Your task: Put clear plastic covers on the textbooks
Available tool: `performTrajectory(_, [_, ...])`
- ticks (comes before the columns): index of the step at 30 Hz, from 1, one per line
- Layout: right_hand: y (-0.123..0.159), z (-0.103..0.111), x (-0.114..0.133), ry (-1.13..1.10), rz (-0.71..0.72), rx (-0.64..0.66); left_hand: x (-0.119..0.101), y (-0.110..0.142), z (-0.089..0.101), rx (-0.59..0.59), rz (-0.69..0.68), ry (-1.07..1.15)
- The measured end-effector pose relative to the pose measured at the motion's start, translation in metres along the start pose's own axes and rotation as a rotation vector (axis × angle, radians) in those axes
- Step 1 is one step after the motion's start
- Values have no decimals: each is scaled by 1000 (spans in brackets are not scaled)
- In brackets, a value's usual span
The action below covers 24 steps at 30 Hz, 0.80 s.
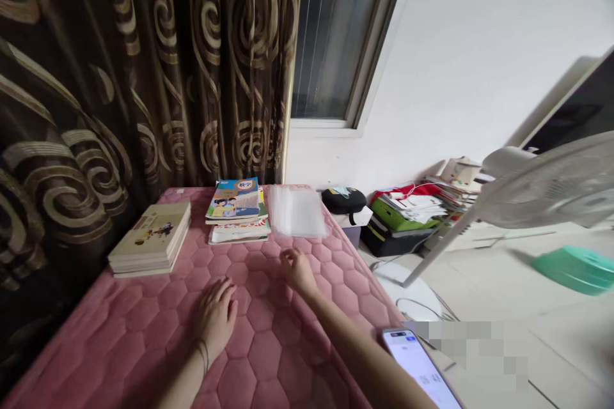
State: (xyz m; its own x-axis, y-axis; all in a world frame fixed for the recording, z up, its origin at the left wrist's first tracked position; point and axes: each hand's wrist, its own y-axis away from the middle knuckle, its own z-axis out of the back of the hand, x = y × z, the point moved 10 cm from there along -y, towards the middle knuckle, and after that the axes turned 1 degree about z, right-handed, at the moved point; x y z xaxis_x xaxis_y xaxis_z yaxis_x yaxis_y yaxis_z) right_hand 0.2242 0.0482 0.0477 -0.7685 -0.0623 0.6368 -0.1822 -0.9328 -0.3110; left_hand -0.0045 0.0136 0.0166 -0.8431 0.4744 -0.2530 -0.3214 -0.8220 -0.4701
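Observation:
My left hand (217, 316) lies palm down on the pink quilted mattress (268, 339), fingers stretched out and holding nothing. Just short of a stack of clear plastic sleeves (300, 212), my right hand (298, 270) hovers or rests over the bedding with loosely bent fingers; nothing shows in it. Left of the sleeves is a small pile of textbooks (235, 198), a blue-covered one with cartoon children on top. A taller, neat stack of cream-covered books (152, 236) stands at the mattress's left side, beyond my left hand.
A lit phone (417, 364) lies by the right edge, near my right forearm. Dark patterned curtains (211, 64) hang along the left and back. On the floor to the right stand a white fan (537, 192), a green basin (575, 268) and boxes heaped with papers (407, 208).

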Motion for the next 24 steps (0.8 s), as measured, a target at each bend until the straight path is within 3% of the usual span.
performTrajectory(4, [-65, 13, -29, 40, -141, -113, -1, 2, 2, -54, -39, -17])
performTrajectory(10, [-111, -15, -43, 88, -235, -72, 3, 4, 2, -60, -18, -10])
performTrajectory(13, [-115, -24, -50, 87, -258, -44, 4, 4, 2, -60, 5, 19])
performTrajectory(16, [-113, -19, -56, 87, -266, -41, 5, 4, 3, -69, 9, 39])
performTrajectory(21, [-96, 24, -46, 95, -192, -128, 6, 3, 4, -71, -3, 47])
performTrajectory(24, [-67, 54, -26, 98, -98, -194, 4, 3, 5, -80, -34, 56])
